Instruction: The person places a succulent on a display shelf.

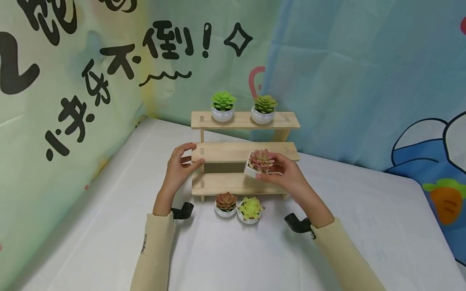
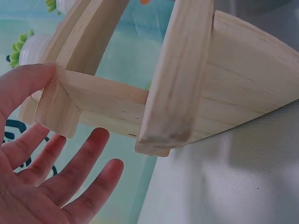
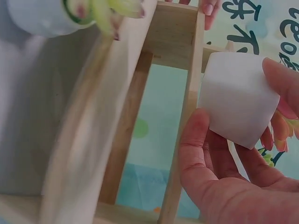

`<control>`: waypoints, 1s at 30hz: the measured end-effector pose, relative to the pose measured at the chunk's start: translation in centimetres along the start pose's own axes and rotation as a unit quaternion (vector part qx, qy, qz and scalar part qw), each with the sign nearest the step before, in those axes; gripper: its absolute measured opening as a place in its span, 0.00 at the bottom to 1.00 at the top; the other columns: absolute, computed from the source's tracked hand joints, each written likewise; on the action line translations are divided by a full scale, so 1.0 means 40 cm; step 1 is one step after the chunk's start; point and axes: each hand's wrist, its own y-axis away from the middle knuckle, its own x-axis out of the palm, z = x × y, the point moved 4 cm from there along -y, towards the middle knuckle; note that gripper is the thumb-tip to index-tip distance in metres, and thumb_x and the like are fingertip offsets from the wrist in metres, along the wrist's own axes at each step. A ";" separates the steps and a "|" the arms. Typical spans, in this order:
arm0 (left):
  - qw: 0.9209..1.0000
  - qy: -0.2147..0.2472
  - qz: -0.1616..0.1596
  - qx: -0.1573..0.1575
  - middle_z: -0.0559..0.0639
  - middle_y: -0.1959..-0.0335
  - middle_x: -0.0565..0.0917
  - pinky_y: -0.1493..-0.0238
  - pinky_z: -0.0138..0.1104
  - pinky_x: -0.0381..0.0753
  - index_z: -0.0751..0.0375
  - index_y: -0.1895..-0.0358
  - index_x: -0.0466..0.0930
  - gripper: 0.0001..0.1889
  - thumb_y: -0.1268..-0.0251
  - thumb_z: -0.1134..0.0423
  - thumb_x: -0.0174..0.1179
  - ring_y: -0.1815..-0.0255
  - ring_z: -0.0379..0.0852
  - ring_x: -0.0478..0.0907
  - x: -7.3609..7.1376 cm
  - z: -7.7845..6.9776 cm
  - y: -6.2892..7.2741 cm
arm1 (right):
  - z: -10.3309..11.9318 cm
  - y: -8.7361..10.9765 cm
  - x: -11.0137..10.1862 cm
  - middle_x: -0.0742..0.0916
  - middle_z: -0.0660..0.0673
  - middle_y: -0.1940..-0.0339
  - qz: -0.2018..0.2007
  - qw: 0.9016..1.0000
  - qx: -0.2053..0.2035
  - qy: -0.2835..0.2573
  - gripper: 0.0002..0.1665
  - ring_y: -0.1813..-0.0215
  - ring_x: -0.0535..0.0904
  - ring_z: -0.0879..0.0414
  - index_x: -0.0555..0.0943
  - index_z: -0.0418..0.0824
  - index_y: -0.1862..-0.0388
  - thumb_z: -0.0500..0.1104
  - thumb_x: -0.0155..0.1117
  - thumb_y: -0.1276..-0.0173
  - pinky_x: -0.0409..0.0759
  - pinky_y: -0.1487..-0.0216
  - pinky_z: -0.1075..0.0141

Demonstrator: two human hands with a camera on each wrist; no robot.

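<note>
My right hand holds a white angular pot with a pink succulent in front of the middle tier of a wooden three-tier stand. In the right wrist view the fingers and thumb pinch the pot by its sides. My left hand grips the left end of the middle tier, thumb at one edge and index finger at the other. The left wrist view shows its other fingers spread beside the wood.
Two green succulents in round white pots stand on the top tier. Before the stand, a brown succulent and a yellow-green one sit on the white tablecloth. Printed cloth backdrops hang behind.
</note>
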 end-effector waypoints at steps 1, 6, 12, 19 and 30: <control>1.000 0.000 0.000 -0.002 0.63 0.35 0.68 0.43 0.52 0.76 0.68 0.37 0.71 0.27 0.39 0.68 0.67 0.44 0.65 0.76 0.000 0.000 -0.002 | 0.004 -0.005 0.002 0.75 0.37 0.37 0.001 1.000 -0.001 -0.003 0.41 0.41 0.73 0.48 0.65 0.37 0.28 0.41 0.71 0.37 0.77 0.53 0.74; 1.000 0.012 0.001 0.000 0.64 0.34 0.68 0.40 0.52 0.74 0.69 0.37 0.71 0.27 0.39 0.69 0.67 0.43 0.66 0.75 0.001 0.001 -0.004 | 0.028 -0.031 0.014 0.76 0.38 0.38 0.008 1.000 -0.008 -0.020 0.40 0.41 0.74 0.49 0.66 0.37 0.29 0.39 0.71 0.37 0.78 0.51 0.73; 1.000 0.010 0.001 0.004 0.64 0.34 0.68 0.40 0.52 0.74 0.69 0.37 0.71 0.27 0.39 0.69 0.67 0.43 0.66 0.75 0.001 0.000 -0.001 | 0.050 -0.064 0.036 0.75 0.37 0.36 0.021 1.000 -0.011 -0.020 0.41 0.40 0.73 0.47 0.64 0.36 0.27 0.38 0.70 0.37 0.78 0.52 0.73; 1.000 0.003 0.011 0.005 0.64 0.32 0.65 0.41 0.54 0.74 0.69 0.37 0.71 0.27 0.40 0.70 0.68 0.42 0.67 0.74 0.005 0.000 0.000 | 0.066 -0.112 0.060 0.76 0.35 0.40 0.029 0.999 -0.014 -0.032 0.40 0.46 0.74 0.51 0.64 0.33 0.28 0.35 0.69 0.37 0.77 0.54 0.73; 1.000 -0.018 0.013 0.005 0.64 0.32 0.64 0.41 0.52 0.75 0.70 0.37 0.71 0.27 0.39 0.69 0.67 0.42 0.66 0.74 0.004 0.003 -0.003 | 0.072 -0.168 0.079 0.73 0.36 0.37 0.061 0.998 0.000 -0.024 0.45 0.40 0.73 0.45 0.58 0.37 0.24 0.40 0.69 0.36 0.75 0.41 0.55</control>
